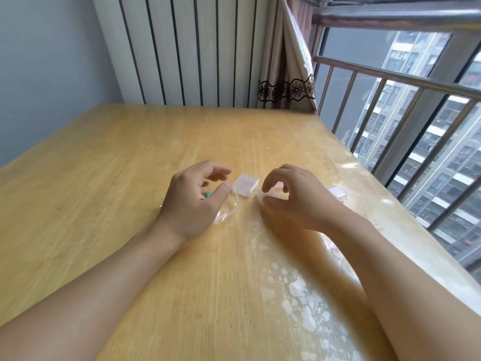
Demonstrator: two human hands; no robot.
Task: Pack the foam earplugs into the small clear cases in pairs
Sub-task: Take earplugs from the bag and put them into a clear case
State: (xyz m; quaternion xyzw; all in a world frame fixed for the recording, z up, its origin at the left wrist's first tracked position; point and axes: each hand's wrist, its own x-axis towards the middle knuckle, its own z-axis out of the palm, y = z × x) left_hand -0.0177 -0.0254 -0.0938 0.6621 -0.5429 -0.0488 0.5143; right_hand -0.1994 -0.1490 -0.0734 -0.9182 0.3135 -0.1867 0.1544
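- Glossy pale wood worktop [104,178], beside a railed window.
- One square clear case [246,184], closed, lies between both hands, touched by neither.
- Left hand [191,198] and right hand [294,196]: fingers loosely curled, holding nothing.
- Second clear case [337,191] right of the right hand.
- Green earplug [207,195] partly hidden under the left hand.

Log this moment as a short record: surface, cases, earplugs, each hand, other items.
surface: wooden table under a clear cover
cases: one small clear case between the hands, lid closed; a second case off to the right, near the table's window edge
earplugs: green and orange bits showing behind the left hand, mostly hidden
left hand: fingers loosely curled, holding nothing
right hand: fingers curled downward near the case, grip unclear
other items: crumpled clear plastic bag by the left hand
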